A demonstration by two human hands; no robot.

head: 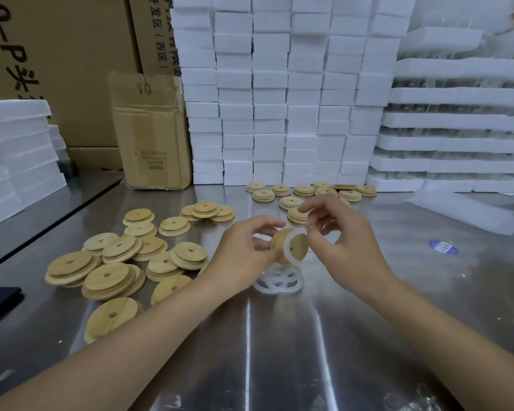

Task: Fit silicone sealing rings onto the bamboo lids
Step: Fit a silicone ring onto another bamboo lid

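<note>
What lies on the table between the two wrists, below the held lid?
In the head view, a small heap of loose white silicone rings, on the steel table just below the bamboo lid.

Both arms on my feed are bare from the lower edge of the frame to the fingertips. The left forearm (131, 351) and right forearm (445, 336) look slim and smooth, narrowing toward the wrists. The left hand (244, 247) and right hand (350, 241) are bare too, with slender fingers; the nails are too blurred for me to make out.
</note>
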